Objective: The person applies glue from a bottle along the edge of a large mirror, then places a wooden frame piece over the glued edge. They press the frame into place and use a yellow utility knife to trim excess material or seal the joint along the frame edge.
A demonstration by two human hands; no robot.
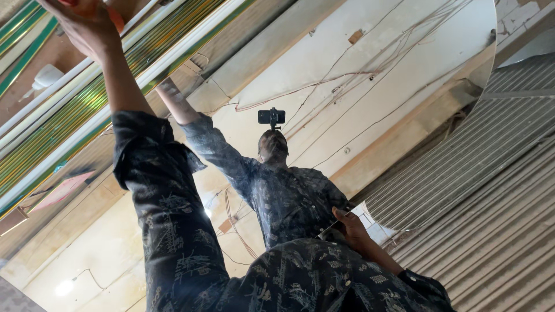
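Where the round mirror (404, 86) stands: tilted back near the grey corrugated shutter (497, 202), held at two far-apart points of its rim, likely to keep so wide a pane steady.
Left hand (87, 26): raised to the top left corner, fingers curled by something orange-red (117, 22); cropped by the frame, so cannot tell whether gripping or only resting.
Right hand (350, 226): low, fingers wrapped over the mirror's lower rim, taking the weight from beneath.
Striped lengths (87, 98): long, green and gold with white edges, slanting beside the raised arm; no label visible.
Reflection: dark patterned shirt, phone on a head mount (271, 117), pale ceiling with loose wires.
Signs or packages: none readable.
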